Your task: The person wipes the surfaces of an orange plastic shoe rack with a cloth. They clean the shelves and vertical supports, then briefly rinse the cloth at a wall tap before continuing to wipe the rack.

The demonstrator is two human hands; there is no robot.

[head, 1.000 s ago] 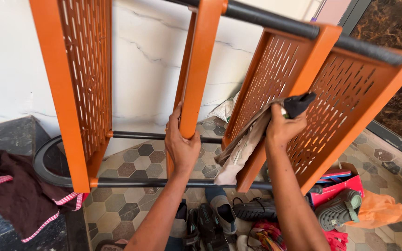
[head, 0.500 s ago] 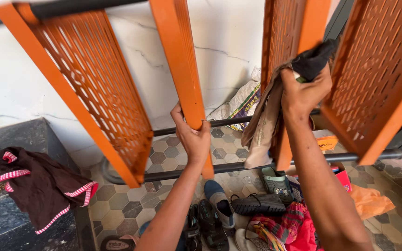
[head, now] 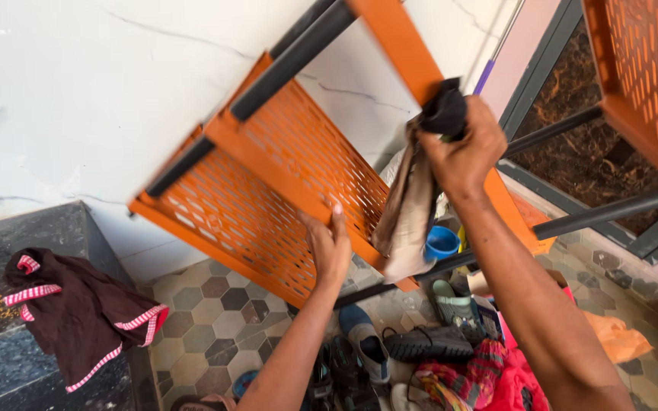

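The orange perforated plastic shoe rack with black metal tubes is tilted off the floor and fills the centre and upper right of the frame. One slotted shelf panel slopes from upper right down to the lower centre.

The left hand, centre of the frame, grips the lower edge of an orange shelf rail, fingers wrapped round it and the thumb up against the panel.

The right hand, upper centre right, is closed around a dark bunched cloth and presses it against an orange rail of the rack. A beige strip of fabric hangs down from this hand in front of the shelf.

A second orange shelf panel shows at the upper right corner, with black tubes running below it.

Below the rack, on the hexagon-tiled floor, lie several shoes, a blue round container, red patterned cloth and an orange bag.

At the left edge, a dark brown garment with pink striped trim lies draped over a dark stone ledge. A white marble wall stands behind.
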